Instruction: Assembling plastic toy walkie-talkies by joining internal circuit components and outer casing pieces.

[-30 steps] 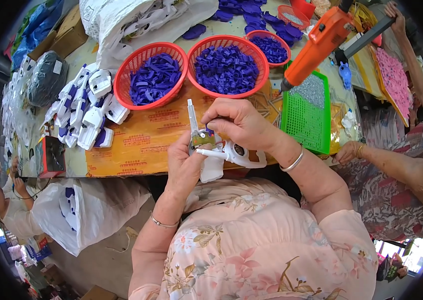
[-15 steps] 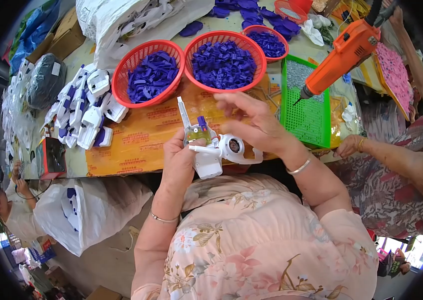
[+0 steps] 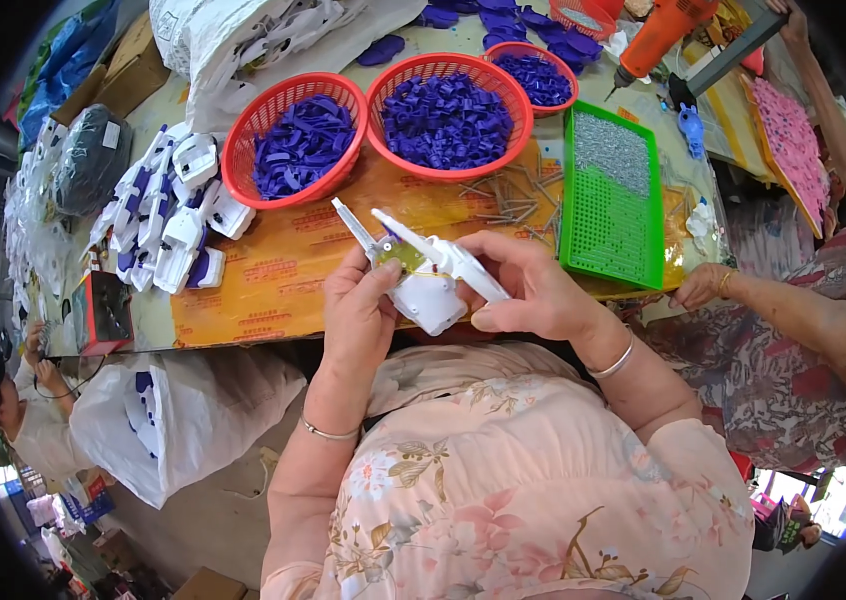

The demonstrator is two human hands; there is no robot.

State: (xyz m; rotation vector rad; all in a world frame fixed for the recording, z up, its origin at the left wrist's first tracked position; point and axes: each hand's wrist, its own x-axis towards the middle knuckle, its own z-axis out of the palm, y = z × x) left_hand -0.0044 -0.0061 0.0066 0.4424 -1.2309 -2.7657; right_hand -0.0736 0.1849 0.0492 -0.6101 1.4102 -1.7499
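While the head view looks down on the worktable, the left hand [image 3: 355, 300] grasps a white plastic casing [image 3: 430, 303], its thumb pressed near a yellow-green plate [image 3: 386, 253] and its other fingers mostly hidden beneath. From the casing a narrow pale prong [image 3: 353, 222] points away from the person, tilted to the left. The right hand [image 3: 538, 290] has its thumb and fingers closed around a long white part [image 3: 443, 258], which slants over the casing; whether the two are joined, I cannot tell. Both are held between the hands, near the table's front edge.

Beyond them stand a left red basket [image 3: 283, 203], a middle red basket [image 3: 458, 172] and a small red basket [image 3: 571, 95], all holding purple pieces. Loose metal pins [image 3: 518, 205] lie beside a green tray [image 3: 603, 235], whose far end holds small silvery pieces [image 3: 611, 152]. An orange power tool [image 3: 661, 45] hangs above the tray's far side. White-and-purple parts [image 3: 178, 210] are heaped at the left.
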